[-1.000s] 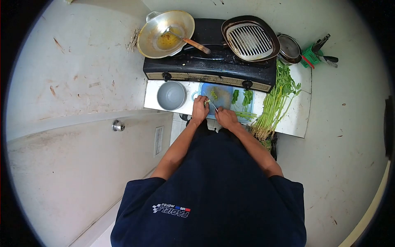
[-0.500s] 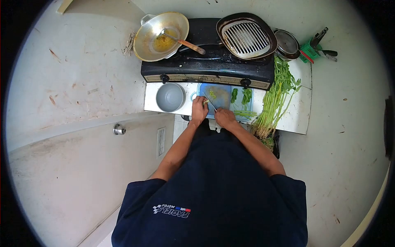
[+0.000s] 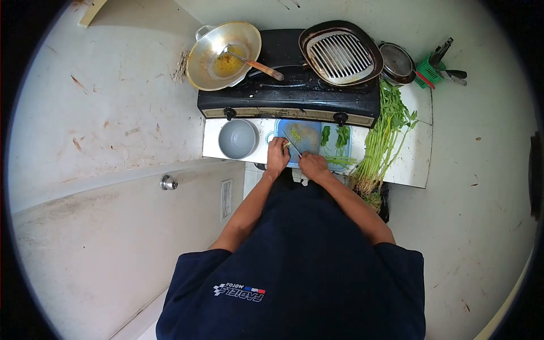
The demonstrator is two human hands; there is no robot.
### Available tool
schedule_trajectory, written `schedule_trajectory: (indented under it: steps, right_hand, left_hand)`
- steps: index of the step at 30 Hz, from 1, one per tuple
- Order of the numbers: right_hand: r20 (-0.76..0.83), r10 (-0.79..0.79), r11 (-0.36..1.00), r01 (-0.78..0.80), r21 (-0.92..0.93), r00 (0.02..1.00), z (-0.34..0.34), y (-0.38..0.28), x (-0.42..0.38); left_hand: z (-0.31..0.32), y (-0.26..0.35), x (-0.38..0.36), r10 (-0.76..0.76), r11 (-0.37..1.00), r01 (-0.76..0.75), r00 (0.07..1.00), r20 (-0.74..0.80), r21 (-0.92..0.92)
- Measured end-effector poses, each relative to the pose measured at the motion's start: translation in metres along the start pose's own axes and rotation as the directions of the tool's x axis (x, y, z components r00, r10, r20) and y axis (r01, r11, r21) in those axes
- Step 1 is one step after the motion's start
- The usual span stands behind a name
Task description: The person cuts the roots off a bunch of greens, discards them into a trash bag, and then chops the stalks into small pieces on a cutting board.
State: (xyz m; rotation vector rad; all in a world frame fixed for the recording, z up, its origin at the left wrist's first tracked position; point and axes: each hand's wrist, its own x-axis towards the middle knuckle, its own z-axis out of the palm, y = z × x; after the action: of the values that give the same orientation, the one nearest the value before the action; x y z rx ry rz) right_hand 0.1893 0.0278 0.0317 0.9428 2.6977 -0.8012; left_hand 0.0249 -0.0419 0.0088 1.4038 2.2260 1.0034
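My left hand (image 3: 277, 156) is closed around green stalks at the left side of a blue cutting board (image 3: 309, 126). In my right hand (image 3: 313, 166) is a knife (image 3: 292, 145), its blade slanting up and left beside the stalk ends. Small chopped green pieces (image 3: 296, 135) lie on the board just beyond the blade. Torn leaves (image 3: 342, 136) rest on its right part, with several cut stalks (image 3: 341, 161) below them. Further right lies a big bunch of leafy greens (image 3: 381, 141) with roots attached.
A grey bowl (image 3: 237, 139) stands left of the board. Behind is a black stove (image 3: 283, 102) bearing a wok (image 3: 198, 62) with a wooden-handled ladle (image 3: 263, 69) and a grill pan (image 3: 368, 71). A lidded pot (image 3: 398, 59) and green utensil basket (image 3: 428, 75) sit at right.
The whole view has shifted slightly, so everything appears a little lower and to the right. Both hands keep nearly the same place over the board, with the same hold on stalks and knife.
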Motion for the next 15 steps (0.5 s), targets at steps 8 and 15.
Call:
schedule_trajectory:
  steps: [8,15]
  right_hand:
    - [-0.023,0.009,1.0,-0.008,0.023,1.0,0.0,0.003,0.003]
    - [-0.041,-0.025,0.999,0.027,0.04,0.999,0.007,0.007,0.004]
  left_hand:
    - [0.001,-0.002,0.001,0.015,1.0,-0.015,0.999,-0.028,-0.001]
    - [0.003,-0.005,0.0,-0.014,1.0,0.014,1.0,0.003,0.003]
